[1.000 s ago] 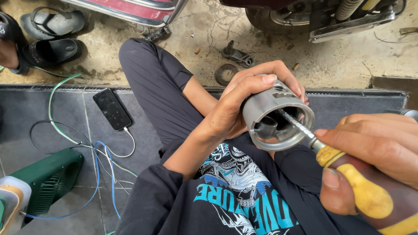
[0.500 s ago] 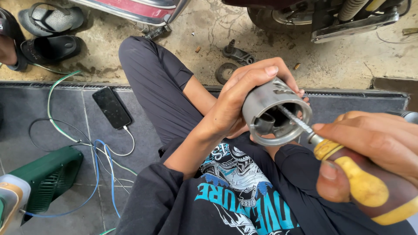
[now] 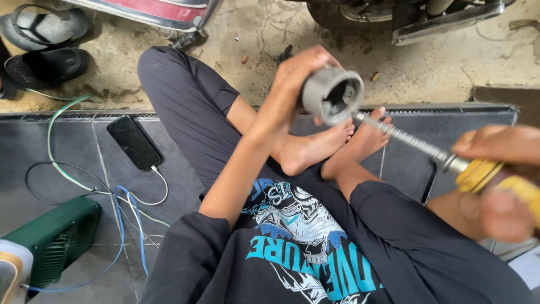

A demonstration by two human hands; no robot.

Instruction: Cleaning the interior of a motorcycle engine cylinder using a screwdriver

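Grey metal piston [image 3: 332, 94] sits clenched in the left hand [image 3: 298, 79] above the crossed feet; the right hand [image 3: 500, 174] grips a yellow-handled screwdriver [image 3: 450, 160], its shaft reaching into the piston's hollow. Judging by this, the prying inside looks unfinished.

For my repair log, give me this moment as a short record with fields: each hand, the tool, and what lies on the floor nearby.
left hand: left hand gripping a grey metal cylinder, open end toward the camera
right hand: right hand holding a screwdriver by its yellow handle
tool: shaft tip reaches into the cylinder
posture: seated cross-legged, bare feet under the cylinder
floor, left: phone on a cable, green box, sandals
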